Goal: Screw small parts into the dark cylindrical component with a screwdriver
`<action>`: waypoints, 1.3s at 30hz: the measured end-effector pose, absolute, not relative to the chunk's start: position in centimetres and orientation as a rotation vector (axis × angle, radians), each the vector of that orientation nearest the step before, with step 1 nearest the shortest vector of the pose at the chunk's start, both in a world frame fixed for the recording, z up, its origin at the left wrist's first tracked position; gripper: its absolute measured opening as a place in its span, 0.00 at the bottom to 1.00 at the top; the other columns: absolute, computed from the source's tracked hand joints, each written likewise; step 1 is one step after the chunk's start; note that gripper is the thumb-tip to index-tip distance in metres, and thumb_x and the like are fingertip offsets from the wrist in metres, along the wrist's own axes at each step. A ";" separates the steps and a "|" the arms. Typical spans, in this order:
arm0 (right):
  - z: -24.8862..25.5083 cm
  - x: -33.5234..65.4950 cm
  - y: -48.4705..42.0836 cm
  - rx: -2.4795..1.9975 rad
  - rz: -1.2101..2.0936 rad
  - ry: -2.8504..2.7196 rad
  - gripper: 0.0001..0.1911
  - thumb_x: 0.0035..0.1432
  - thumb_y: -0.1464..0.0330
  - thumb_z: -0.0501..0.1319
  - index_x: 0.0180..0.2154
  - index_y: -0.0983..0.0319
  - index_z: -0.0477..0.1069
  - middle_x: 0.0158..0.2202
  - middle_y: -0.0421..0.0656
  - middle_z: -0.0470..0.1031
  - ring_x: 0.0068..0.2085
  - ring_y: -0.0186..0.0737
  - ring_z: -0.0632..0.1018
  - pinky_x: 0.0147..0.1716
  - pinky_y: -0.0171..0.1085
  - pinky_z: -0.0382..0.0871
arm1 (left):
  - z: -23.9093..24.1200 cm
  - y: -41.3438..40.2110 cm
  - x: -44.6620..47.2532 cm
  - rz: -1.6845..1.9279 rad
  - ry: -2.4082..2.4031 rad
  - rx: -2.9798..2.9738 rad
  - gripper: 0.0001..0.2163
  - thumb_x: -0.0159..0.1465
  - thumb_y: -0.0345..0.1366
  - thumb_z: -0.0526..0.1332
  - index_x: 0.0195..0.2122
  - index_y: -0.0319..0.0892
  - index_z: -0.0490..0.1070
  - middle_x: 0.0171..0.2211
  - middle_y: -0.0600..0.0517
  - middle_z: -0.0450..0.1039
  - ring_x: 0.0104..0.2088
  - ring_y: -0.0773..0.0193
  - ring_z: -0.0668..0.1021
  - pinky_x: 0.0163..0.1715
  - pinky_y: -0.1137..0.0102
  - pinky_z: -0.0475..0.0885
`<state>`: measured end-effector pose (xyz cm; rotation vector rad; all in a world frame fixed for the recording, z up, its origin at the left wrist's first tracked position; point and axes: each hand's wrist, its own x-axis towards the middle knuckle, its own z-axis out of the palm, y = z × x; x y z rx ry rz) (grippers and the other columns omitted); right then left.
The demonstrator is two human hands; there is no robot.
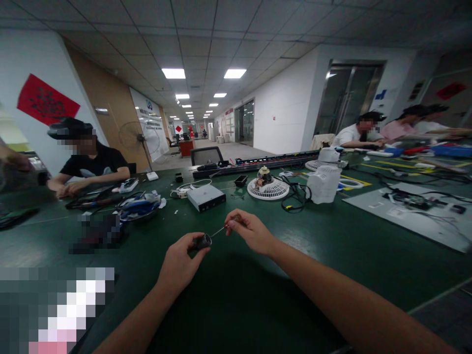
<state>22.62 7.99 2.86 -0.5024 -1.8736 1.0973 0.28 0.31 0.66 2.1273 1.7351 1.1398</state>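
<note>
Between the thumb and fingers of my left hand [183,259] is a small dark cylindrical part [204,241], its round open end turned toward the right. My right hand [250,231] is closed around the handle of a screwdriver [218,232]. The thin metal shaft slopes down to the left, and its tip is at or close to the cylinder's open end; whether it touches cannot be made out. Both hands are above the green table [236,305]. Beyond them sits a silver-grey optical drive [206,197].
A white fan grille with a motor [268,187] and a white plastic housing [324,184] stand further back. A small black box [241,181] lies near the drive. On the right is a grey panel with boards [409,211]. Other people sit left and far right.
</note>
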 end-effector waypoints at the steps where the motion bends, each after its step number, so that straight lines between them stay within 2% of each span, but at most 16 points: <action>1: 2.9 22.6 8.1 -0.492 1.120 -1.872 0.09 0.65 0.61 0.58 0.39 0.61 0.69 0.29 0.41 0.76 0.33 0.37 0.77 0.35 0.37 0.68 | 0.5 0.4 0.2 1.147 1.720 2.130 0.14 0.60 0.37 0.65 0.47 0.46 0.74 0.42 0.50 0.80 0.40 0.57 0.81 0.43 0.60 0.77; 7: 2.9 22.7 8.1 -0.519 1.106 -1.855 0.12 0.65 0.59 0.58 0.39 0.62 0.69 0.29 0.42 0.77 0.33 0.38 0.78 0.35 0.37 0.67 | 0.3 0.4 0.2 1.182 1.675 2.140 0.14 0.60 0.36 0.65 0.47 0.46 0.74 0.42 0.52 0.80 0.40 0.58 0.81 0.43 0.62 0.77; 10: 2.9 22.7 8.1 -0.498 1.149 -1.862 0.13 0.65 0.58 0.58 0.38 0.62 0.69 0.28 0.41 0.77 0.31 0.38 0.78 0.31 0.36 0.66 | 0.6 0.3 0.3 1.170 1.652 2.165 0.14 0.59 0.35 0.65 0.47 0.46 0.74 0.42 0.51 0.79 0.41 0.58 0.81 0.44 0.62 0.77; 14: 2.8 22.8 8.2 -0.515 1.115 -1.861 0.11 0.65 0.60 0.58 0.39 0.62 0.69 0.30 0.42 0.77 0.33 0.38 0.78 0.35 0.37 0.68 | 0.8 0.2 0.4 1.164 1.676 2.151 0.14 0.59 0.35 0.65 0.47 0.46 0.74 0.43 0.51 0.79 0.42 0.58 0.81 0.45 0.61 0.77; 18: 2.8 22.8 8.2 -0.515 1.130 -1.858 0.12 0.65 0.59 0.57 0.39 0.62 0.69 0.29 0.42 0.77 0.32 0.38 0.78 0.31 0.35 0.67 | 0.9 0.1 0.5 1.127 1.645 2.163 0.13 0.60 0.36 0.64 0.47 0.46 0.74 0.43 0.51 0.79 0.43 0.57 0.81 0.46 0.60 0.76; 21: 3.0 22.9 8.2 -0.551 1.064 -1.862 0.11 0.65 0.60 0.58 0.39 0.62 0.68 0.30 0.42 0.78 0.33 0.38 0.78 0.34 0.36 0.68 | 0.9 0.1 0.4 1.128 1.668 2.148 0.14 0.61 0.36 0.64 0.48 0.46 0.74 0.44 0.50 0.79 0.43 0.57 0.81 0.46 0.60 0.76; 25: 3.2 22.8 7.9 -0.538 1.108 -1.900 0.11 0.65 0.60 0.58 0.39 0.62 0.69 0.29 0.42 0.78 0.33 0.38 0.79 0.32 0.36 0.67 | 1.0 0.3 0.2 1.111 1.701 2.138 0.13 0.60 0.36 0.64 0.47 0.45 0.75 0.44 0.49 0.79 0.43 0.56 0.81 0.45 0.60 0.76; 29: 3.3 22.5 7.5 -0.559 1.065 -1.907 0.08 0.64 0.63 0.59 0.39 0.62 0.70 0.30 0.42 0.78 0.34 0.38 0.79 0.37 0.38 0.69 | 1.0 0.4 0.1 1.106 1.724 2.120 0.13 0.60 0.36 0.64 0.47 0.45 0.74 0.43 0.50 0.80 0.42 0.57 0.81 0.45 0.61 0.76; 32: 3.2 22.4 7.4 -0.529 1.135 -1.909 0.08 0.64 0.64 0.58 0.39 0.62 0.70 0.30 0.42 0.78 0.33 0.38 0.79 0.35 0.37 0.69 | 0.8 0.4 0.2 1.103 1.697 2.162 0.13 0.59 0.36 0.65 0.47 0.46 0.74 0.43 0.51 0.80 0.42 0.57 0.81 0.45 0.62 0.76; 39: 3.1 22.5 7.3 -0.575 1.015 -1.919 0.08 0.66 0.63 0.56 0.38 0.61 0.68 0.27 0.40 0.76 0.31 0.38 0.78 0.35 0.37 0.69 | 0.9 0.3 0.3 1.068 1.732 2.145 0.13 0.60 0.37 0.64 0.47 0.46 0.74 0.44 0.50 0.79 0.42 0.57 0.81 0.45 0.61 0.76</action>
